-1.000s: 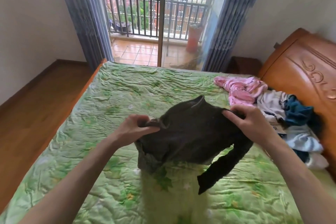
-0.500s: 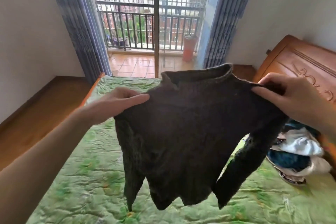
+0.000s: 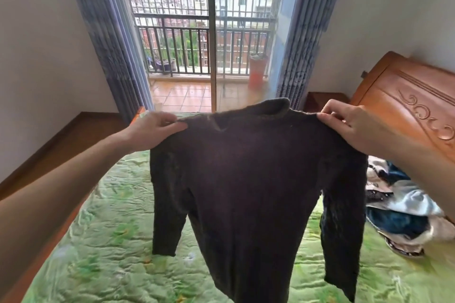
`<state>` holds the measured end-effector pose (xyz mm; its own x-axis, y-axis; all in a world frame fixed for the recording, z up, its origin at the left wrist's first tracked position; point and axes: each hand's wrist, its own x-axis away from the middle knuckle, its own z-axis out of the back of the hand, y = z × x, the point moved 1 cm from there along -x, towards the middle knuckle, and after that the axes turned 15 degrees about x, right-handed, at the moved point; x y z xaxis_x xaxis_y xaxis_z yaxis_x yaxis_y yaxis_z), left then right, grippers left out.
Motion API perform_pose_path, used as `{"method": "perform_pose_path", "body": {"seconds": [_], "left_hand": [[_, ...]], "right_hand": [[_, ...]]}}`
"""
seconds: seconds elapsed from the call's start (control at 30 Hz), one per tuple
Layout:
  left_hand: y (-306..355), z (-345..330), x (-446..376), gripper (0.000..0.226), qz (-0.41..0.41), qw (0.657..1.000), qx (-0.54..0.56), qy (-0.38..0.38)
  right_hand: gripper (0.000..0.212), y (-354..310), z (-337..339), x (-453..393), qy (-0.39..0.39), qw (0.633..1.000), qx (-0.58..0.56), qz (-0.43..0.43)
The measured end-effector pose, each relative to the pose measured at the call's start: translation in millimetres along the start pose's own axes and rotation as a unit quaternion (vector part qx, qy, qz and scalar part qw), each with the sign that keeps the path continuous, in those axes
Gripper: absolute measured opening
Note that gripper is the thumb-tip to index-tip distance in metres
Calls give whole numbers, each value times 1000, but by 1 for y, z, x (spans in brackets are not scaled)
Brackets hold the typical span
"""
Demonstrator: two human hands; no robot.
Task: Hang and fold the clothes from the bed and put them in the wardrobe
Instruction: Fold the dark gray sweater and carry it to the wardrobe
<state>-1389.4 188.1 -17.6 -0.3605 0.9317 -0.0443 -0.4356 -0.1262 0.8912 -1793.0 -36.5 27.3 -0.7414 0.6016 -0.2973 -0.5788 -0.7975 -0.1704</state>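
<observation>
A dark sweater (image 3: 248,179) hangs spread out in the middle of the frame, held up by its two shoulders above the bed (image 3: 103,241). The left hand (image 3: 157,130), at centre left, pinches the sweater's left shoulder seam between thumb and curled fingers. The right hand (image 3: 354,128), at centre right, grips the other shoulder the same way, fingers bent over the top edge. The collar stands up between the two hands, and the body and both sleeves drop straight down from them; the hem runs off the lower edge of the frame, so whether it touches the bed cannot be told.

The bed carries a green quilted cover. At the right of the frame, beside the carved wooden headboard (image 3: 416,110), a pile of clothes (image 3: 403,214) lies on the cover, with white, pale grey and dark blue pieces, partly hidden behind the sweater's sleeve and the right forearm. Behind, at upper centre, a glass balcony door (image 3: 211,32) stands between blue curtains (image 3: 103,39).
</observation>
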Motion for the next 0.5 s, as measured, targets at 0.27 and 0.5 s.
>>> {"method": "perform_pose_path", "body": {"seconds": [0.27, 0.5], "left_hand": [[-5, 13, -8, 36, -91, 982, -89, 137], [-25, -8, 22, 31, -126, 954, -166, 214]], "right_hand": [[34, -1, -9, -27, 79, 990, 117, 18], [28, -4, -38, 0, 53, 995, 73, 41]]}}
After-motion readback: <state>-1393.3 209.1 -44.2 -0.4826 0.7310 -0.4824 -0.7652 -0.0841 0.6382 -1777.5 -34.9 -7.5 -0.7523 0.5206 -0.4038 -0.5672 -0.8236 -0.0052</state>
